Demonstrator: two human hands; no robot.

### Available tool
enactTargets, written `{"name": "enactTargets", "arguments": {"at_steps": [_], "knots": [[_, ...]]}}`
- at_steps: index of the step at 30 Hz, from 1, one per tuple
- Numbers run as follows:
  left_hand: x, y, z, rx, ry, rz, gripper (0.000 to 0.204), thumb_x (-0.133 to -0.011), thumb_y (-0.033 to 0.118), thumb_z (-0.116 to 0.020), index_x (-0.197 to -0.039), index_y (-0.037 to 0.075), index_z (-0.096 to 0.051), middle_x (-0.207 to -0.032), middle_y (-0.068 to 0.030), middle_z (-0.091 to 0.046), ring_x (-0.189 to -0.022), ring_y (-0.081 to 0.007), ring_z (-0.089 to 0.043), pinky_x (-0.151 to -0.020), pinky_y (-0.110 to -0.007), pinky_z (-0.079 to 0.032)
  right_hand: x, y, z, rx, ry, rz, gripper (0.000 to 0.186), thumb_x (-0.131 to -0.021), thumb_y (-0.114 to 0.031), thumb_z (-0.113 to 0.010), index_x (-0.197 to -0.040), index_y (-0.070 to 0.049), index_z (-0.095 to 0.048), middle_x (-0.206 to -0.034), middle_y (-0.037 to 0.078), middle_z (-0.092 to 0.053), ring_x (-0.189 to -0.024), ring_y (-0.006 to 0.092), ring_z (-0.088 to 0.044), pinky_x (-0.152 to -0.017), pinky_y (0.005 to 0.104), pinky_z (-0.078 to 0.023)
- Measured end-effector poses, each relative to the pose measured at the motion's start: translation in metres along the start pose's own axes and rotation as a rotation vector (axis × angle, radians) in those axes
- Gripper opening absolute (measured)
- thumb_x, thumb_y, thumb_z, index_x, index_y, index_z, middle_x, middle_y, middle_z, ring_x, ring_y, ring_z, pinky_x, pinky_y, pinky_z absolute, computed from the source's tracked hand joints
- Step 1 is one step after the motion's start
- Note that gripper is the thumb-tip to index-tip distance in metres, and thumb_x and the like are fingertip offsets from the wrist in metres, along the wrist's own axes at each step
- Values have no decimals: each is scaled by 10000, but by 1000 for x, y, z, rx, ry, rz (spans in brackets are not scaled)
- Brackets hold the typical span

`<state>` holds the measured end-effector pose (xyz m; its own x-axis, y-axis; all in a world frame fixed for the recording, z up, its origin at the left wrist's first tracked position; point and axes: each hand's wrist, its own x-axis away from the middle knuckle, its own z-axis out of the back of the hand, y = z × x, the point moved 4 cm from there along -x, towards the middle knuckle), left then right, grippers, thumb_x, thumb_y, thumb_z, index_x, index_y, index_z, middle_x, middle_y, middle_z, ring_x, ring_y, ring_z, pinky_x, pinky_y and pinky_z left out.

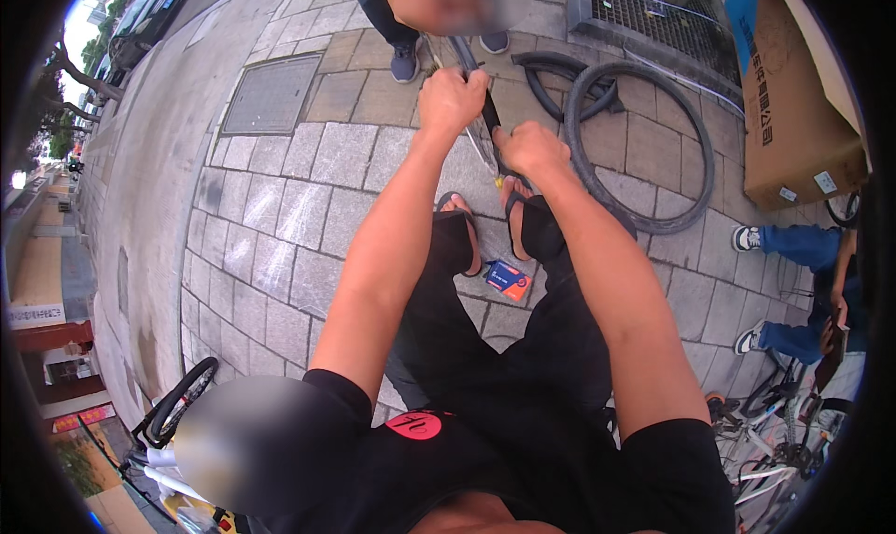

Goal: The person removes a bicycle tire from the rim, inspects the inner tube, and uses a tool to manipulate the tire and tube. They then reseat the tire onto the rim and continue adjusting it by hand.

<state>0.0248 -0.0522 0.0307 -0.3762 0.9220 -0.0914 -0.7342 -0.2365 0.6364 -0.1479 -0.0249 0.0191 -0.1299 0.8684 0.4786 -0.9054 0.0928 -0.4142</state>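
Observation:
A bicycle wheel (482,146) stands nearly edge-on between my feet, with a black tyre (490,114) along its rim. My left hand (453,101) is closed in a fist at the wheel's upper part, fingers curled over the tyre. Lower and nearer, my right hand (533,148) grips the tyre from the right side, thumb pressed toward the rim. The undersides of both hands are hidden, so how far the fingers reach round cannot be seen. On the paving by my feet lies a small blue and orange box (508,279).
To the right of the wheel lie a large loose tyre (698,142) and a folded tyre (543,63). A tall cardboard box (793,95) stands at far right, above a person in jeans (793,245). Another person's shoe (404,63) is beyond the wheel. Bicycles (775,459) crowd the lower right.

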Motion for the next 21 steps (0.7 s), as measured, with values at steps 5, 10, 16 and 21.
{"name": "enactTargets", "arguments": {"at_steps": [5, 10, 16, 21], "knots": [[-5, -4, -2, -75, 41, 91, 503, -903, 439, -541, -805, -3, -761, -646, -142, -721, -793, -337, -764, -819, -440, -589, 3, -3, 3, -8, -20, 2, 574, -975, -565, -569, -1198, -77, -775, -1260, 183, -733, -1235, 344, -673, -1051, 447, -492], [-4, -4, 1, -20, 77, 47, 533, -963, 450, -504, -909, -14, -759, -814, -248, -738, -903, -445, -736, -891, -493, -565, 3, -4, 2, 7, -18, -1, 570, -977, -563, -570, -1201, -80, -774, -1260, 187, -732, -1232, 345, -675, -1053, 446, -493], [-1, -1, -4, 22, 134, 60, 558, -998, 460, -495, -985, -46, -730, -1004, -361, -692, -1003, -543, -669, -913, -556, -523, 3, -5, 3, -7, -30, 6, 568, -979, -558, -566, -1192, -75, -776, -1251, 189, -735, -1226, 352, -678, -1052, 447, -493], [-5, -20, -15, 296, 120, -13, 486, -985, 378, -564, -1122, -76, -669, -900, -281, -721, -844, -410, -722, -788, -472, -548, 4, -10, 0, 7, -36, 9, 587, -983, -574, -558, -1203, -73, -770, -1253, 188, -735, -1228, 350, -676, -1047, 445, -498]]}}
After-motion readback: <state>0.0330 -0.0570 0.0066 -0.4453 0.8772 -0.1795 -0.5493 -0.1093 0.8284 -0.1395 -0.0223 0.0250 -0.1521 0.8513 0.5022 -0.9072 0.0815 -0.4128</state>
